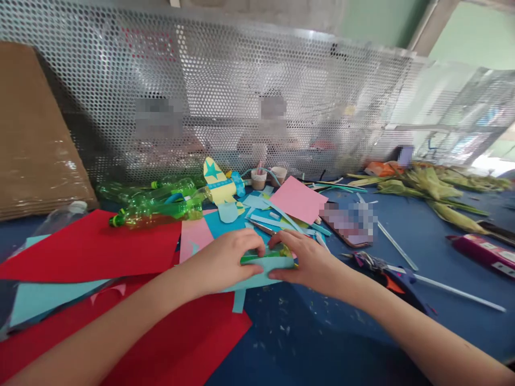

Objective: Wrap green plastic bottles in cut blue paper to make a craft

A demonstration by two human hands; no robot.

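Note:
My left hand (pixel 225 260) and my right hand (pixel 303 262) meet at the middle of the blue table (pixel 330 332). Both have their fingers curled round a small green object wrapped in light blue paper (pixel 267 265). What the green thing is I cannot make out, as the fingers and the paper cover most of it. A loose strip of the same blue paper (pixel 238 300) hangs from it toward me. Scissors (pixel 261 228) lie just beyond my fingers.
Red paper sheets (pixel 92 246) cover the left side. Green plastic bottles (pixel 156 209), a yellow paper plane (pixel 219 185), a pink sheet (pixel 298 198), two small cups (pixel 267 177) and corn husks (pixel 434 187) lie further back. A perforated metal screen (pixel 241 80) closes the far edge, with people behind it.

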